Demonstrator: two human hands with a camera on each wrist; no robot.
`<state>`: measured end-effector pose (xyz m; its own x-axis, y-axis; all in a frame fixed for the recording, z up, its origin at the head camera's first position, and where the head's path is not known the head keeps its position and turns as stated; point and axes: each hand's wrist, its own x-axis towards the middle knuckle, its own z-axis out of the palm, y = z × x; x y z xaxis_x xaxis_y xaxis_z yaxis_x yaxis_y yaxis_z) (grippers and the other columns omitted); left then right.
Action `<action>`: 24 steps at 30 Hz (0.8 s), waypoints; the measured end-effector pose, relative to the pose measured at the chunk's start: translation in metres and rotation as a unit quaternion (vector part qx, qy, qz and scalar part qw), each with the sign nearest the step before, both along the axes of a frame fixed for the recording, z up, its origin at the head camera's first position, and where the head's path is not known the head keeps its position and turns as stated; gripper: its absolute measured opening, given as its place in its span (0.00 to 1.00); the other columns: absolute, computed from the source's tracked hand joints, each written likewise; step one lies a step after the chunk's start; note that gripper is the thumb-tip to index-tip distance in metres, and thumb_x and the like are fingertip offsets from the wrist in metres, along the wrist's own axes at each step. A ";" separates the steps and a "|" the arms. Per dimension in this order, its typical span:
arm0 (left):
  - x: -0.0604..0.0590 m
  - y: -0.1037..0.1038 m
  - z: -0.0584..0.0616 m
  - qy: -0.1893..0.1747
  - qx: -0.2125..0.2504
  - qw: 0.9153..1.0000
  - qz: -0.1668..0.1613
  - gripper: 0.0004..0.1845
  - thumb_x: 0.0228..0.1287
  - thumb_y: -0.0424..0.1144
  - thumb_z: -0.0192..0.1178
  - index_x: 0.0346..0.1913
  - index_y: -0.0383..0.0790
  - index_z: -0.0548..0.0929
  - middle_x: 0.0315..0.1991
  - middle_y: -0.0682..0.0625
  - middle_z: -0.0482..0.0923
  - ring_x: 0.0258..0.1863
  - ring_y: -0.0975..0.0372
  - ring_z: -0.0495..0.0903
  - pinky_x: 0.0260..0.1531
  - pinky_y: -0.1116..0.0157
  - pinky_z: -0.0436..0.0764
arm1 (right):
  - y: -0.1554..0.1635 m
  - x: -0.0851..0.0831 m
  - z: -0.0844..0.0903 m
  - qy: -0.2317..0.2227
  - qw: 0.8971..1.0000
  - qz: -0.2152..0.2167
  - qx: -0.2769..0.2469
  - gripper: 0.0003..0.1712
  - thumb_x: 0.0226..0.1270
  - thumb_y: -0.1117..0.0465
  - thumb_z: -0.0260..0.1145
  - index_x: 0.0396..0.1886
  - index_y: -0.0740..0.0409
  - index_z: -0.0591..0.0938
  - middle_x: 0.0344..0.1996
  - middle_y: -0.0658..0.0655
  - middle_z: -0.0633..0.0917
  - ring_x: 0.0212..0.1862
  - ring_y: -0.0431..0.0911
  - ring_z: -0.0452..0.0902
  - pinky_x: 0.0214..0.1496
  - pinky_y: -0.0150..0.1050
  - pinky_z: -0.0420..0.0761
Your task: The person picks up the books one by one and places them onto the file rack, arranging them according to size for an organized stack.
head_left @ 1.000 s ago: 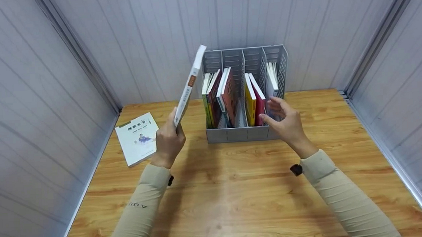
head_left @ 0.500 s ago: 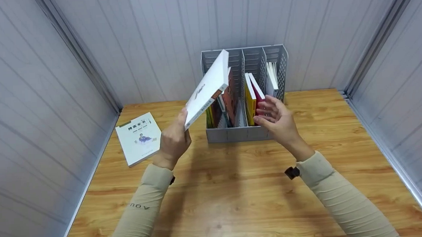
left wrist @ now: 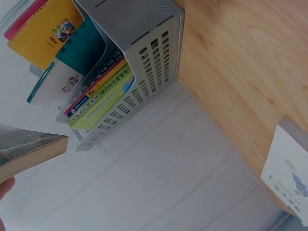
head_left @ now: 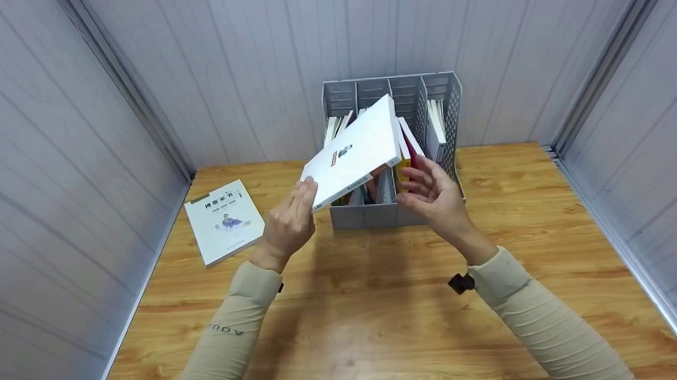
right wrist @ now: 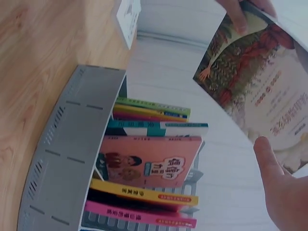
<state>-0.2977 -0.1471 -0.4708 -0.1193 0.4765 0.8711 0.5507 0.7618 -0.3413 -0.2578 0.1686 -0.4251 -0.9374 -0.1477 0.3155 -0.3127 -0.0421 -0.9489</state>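
Note:
My left hand point(head_left: 288, 224) pinches a book point(head_left: 354, 154) by its lower left end, holding it raised and tilted in front of the grey file rack point(head_left: 369, 216). Its white back faces the head camera. A colourful illustrated cover point(right wrist: 269, 86) shows in the right wrist view. My right hand point(head_left: 437, 202) hovers by the book's right end with fingers loosely bent; its thumb point(right wrist: 264, 151) overlaps the cover's edge in the right wrist view. Behind stand a yellow book point(right wrist: 144, 191), a magenta book point(right wrist: 139, 215) and a salmon-pink book point(right wrist: 149, 163), partly hidden in the head view.
Another white book point(head_left: 224, 222) lies flat at the left of the wooden table point(head_left: 374, 327). More books point(left wrist: 101, 96) stand in the rack's left compartment, and pale ones point(head_left: 436, 121) in the rightmost. Ribbed panels point(head_left: 239, 73) enclose the back and sides.
The left hand has moved slightly right and turned the book from spine-on to back cover facing up, swinging its far end right. The right hand has drifted a little left and down toward it.

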 end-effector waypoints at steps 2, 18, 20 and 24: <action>-0.001 0.002 0.000 0.014 -0.012 1.000 0.004 0.14 0.83 0.28 0.49 0.58 0.26 0.84 0.51 0.35 0.92 0.46 0.49 0.95 0.37 0.59 0.93 | -0.003 0.002 0.000 -0.008 1.000 0.011 -0.015 0.51 0.71 0.77 0.69 0.86 0.69 0.54 0.76 0.72 0.74 0.65 0.46 0.83 0.64 0.31 0.85; 0.003 0.013 -0.004 0.034 -0.088 0.996 0.004 0.16 0.83 0.29 0.50 0.58 0.28 0.86 0.53 0.37 0.92 0.46 0.48 0.95 0.44 0.58 0.93 | -0.020 0.014 -0.009 -0.041 0.997 0.037 -0.056 0.43 0.70 0.73 0.70 0.81 0.65 0.64 0.65 0.62 0.82 0.61 0.43 0.84 0.59 0.34 0.87; 0.003 0.014 -0.004 0.034 -0.098 0.995 0.001 0.15 0.84 0.30 0.49 0.58 0.28 0.86 0.53 0.37 0.92 0.46 0.47 0.95 0.44 0.58 0.93 | -0.021 0.015 -0.010 -0.043 0.995 0.044 -0.078 0.43 0.69 0.73 0.72 0.80 0.65 0.65 0.62 0.59 0.84 0.57 0.42 0.85 0.58 0.33 0.87; 0.003 0.017 -0.006 0.049 -0.116 0.992 -0.001 0.16 0.86 0.31 0.48 0.58 0.29 0.86 0.52 0.37 0.92 0.45 0.48 0.95 0.45 0.58 0.93 | -0.023 0.018 -0.011 -0.059 0.988 0.055 -0.135 0.44 0.64 0.71 0.79 0.76 0.63 0.68 0.54 0.51 0.87 0.51 0.41 0.86 0.55 0.33 0.86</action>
<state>-0.2942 -0.1298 -0.4764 -0.0388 0.6662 0.7448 0.5073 0.6553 -0.5597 -0.2395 0.1459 -0.4365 -0.9528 -0.1762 0.2472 -0.1806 -0.3256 -0.9281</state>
